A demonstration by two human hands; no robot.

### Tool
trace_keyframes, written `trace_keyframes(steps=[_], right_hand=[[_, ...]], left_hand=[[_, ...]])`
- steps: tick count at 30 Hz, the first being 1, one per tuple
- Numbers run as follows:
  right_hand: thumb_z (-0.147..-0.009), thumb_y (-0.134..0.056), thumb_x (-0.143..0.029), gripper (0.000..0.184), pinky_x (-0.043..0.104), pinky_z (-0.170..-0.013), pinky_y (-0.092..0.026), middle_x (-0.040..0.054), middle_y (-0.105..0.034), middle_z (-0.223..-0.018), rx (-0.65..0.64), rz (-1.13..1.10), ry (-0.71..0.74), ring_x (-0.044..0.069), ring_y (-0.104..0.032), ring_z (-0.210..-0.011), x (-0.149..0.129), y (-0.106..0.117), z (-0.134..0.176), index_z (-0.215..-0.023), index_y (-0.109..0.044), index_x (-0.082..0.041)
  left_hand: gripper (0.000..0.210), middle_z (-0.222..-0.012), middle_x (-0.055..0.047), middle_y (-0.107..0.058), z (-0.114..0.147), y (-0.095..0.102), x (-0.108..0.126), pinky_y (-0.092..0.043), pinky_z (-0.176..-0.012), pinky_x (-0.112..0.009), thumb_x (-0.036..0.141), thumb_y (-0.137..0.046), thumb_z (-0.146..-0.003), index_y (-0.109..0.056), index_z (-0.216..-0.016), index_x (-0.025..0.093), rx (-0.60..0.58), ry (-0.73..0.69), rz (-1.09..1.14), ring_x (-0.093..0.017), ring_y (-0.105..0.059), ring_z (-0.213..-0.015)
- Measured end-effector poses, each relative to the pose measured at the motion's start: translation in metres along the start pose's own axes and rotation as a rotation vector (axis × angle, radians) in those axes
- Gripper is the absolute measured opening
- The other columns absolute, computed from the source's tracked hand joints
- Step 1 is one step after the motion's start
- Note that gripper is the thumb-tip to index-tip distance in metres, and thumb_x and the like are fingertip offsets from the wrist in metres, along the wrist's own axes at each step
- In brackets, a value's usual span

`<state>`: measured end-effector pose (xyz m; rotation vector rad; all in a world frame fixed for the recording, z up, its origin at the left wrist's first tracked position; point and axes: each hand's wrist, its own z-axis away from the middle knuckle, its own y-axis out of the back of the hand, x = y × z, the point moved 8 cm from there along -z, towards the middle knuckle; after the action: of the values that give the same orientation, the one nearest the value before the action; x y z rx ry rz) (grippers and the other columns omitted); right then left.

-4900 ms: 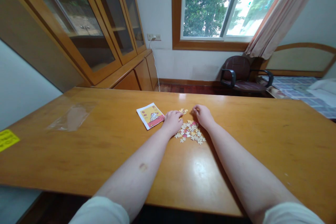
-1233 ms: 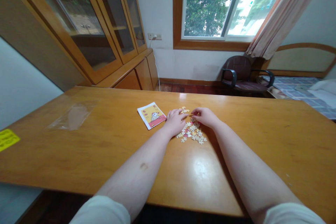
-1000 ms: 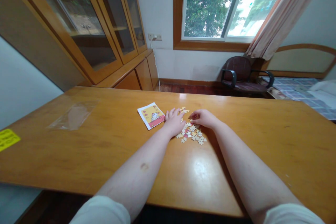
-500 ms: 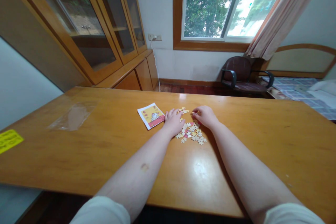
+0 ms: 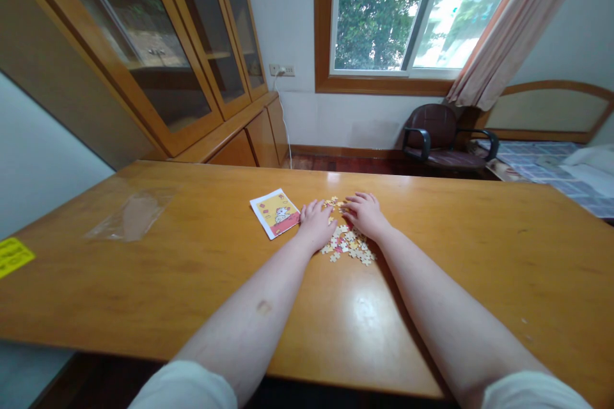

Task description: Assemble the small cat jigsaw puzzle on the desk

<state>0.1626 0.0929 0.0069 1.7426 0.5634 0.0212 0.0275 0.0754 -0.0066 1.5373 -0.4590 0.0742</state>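
Observation:
A loose heap of small jigsaw puzzle pieces (image 5: pixel 350 244), pale with some pink and yellow ones, lies on the wooden table. Just beyond it is a smaller cluster of yellowish pieces (image 5: pixel 332 202). My left hand (image 5: pixel 316 225) rests at the heap's left side, fingers apart and partly covering pieces. From the right, my right hand (image 5: pixel 365 213) reaches over the pieces, its fingers spread and slightly bent, tips at the small cluster. Whether a piece sits under the fingertips is hidden. A picture card (image 5: pixel 275 212) with a white cartoon figure on yellow and pink lies beside my left fingers.
On the left of the table (image 5: pixel 201 268) lie a clear plastic bag (image 5: pixel 132 216) and a yellow label (image 5: pixel 15 257). Past the far edge stand a glass-doored cabinet (image 5: pixel 240 118), a dark office chair (image 5: pixel 434 131) and a bed (image 5: pixel 542 163).
My right hand has moved a little left, closer to my left hand and the small cluster, with its fingers more stretched out. My left hand has stayed almost in place.

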Motion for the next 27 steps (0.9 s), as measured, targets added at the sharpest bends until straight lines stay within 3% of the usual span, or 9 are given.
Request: trace_keyframes(steps=[4, 8, 12, 18, 22, 27], right_hand=[[-0.084, -0.064, -0.033, 0.014, 0.046, -0.106, -0.025, 0.0049, -0.07, -0.109, 0.008, -0.028, 0.024, 0.026, -0.05, -0.113, -0.003, 0.002, -0.001, -0.087, -0.075, -0.026], [-0.088, -0.06, -0.035, 0.02, 0.041, -0.102, -0.029, 0.0063, -0.072, -0.1, 0.023, -0.053, 0.04, 0.022, -0.054, -0.104, -0.004, 0.003, -0.001, -0.082, -0.075, -0.023], [-0.087, -0.06, -0.038, 0.023, 0.041, -0.097, -0.031, 0.007, -0.071, -0.098, 0.085, -0.047, -0.049, 0.024, -0.055, -0.101, 0.006, 0.005, -0.001, -0.077, -0.074, -0.022], [-0.089, -0.053, -0.033, 0.025, 0.034, -0.088, -0.038, 0.0078, -0.071, -0.092, 0.116, -0.079, -0.176, 0.022, -0.058, -0.095, 0.023, 0.011, -0.002, -0.08, -0.073, -0.019], [-0.09, -0.047, -0.04, 0.038, 0.029, -0.073, -0.042, 0.0071, -0.069, -0.077, -0.006, -0.184, -0.187, 0.018, -0.06, -0.078, 0.033, 0.011, -0.001, -0.071, -0.071, -0.017], [-0.076, -0.061, -0.027, 0.021, 0.025, -0.065, -0.046, 0.0031, -0.07, -0.07, -0.279, -0.563, -0.21, 0.015, -0.061, -0.065, 0.039, 0.0, 0.008, -0.088, -0.074, -0.016]], left_hand=[[0.045, -0.148, -0.009, -0.04, 0.001, 0.003, 0.003, -0.017, -0.116, -0.052, 0.039, -0.047, -0.088, -0.054, -0.13, 0.024, 0.013, -0.012, 0.027, -0.029, -0.029, -0.139], [0.042, -0.146, -0.009, -0.043, 0.002, 0.006, 0.005, -0.019, -0.116, -0.05, 0.037, -0.047, -0.088, -0.056, -0.128, 0.025, 0.033, -0.038, 0.034, -0.027, -0.032, -0.137], [0.043, -0.146, -0.008, -0.043, 0.004, 0.008, 0.009, -0.018, -0.116, -0.051, 0.037, -0.046, -0.088, -0.056, -0.129, 0.026, 0.021, -0.067, 0.038, -0.027, -0.032, -0.137], [0.047, -0.155, -0.003, -0.03, 0.008, -0.001, 0.014, -0.007, -0.114, -0.06, 0.049, -0.046, -0.088, -0.051, -0.134, 0.038, -0.086, -0.14, 0.007, -0.034, -0.017, -0.144], [0.045, -0.153, -0.004, -0.033, 0.005, -0.001, 0.005, -0.005, -0.114, -0.061, 0.049, -0.043, -0.089, -0.053, -0.132, 0.038, -0.035, -0.09, -0.013, -0.034, -0.015, -0.144], [0.044, -0.15, -0.008, -0.038, 0.001, 0.002, -0.003, -0.01, -0.116, -0.056, 0.045, -0.043, -0.09, -0.055, -0.13, 0.03, 0.014, -0.009, -0.015, -0.031, -0.022, -0.143]])
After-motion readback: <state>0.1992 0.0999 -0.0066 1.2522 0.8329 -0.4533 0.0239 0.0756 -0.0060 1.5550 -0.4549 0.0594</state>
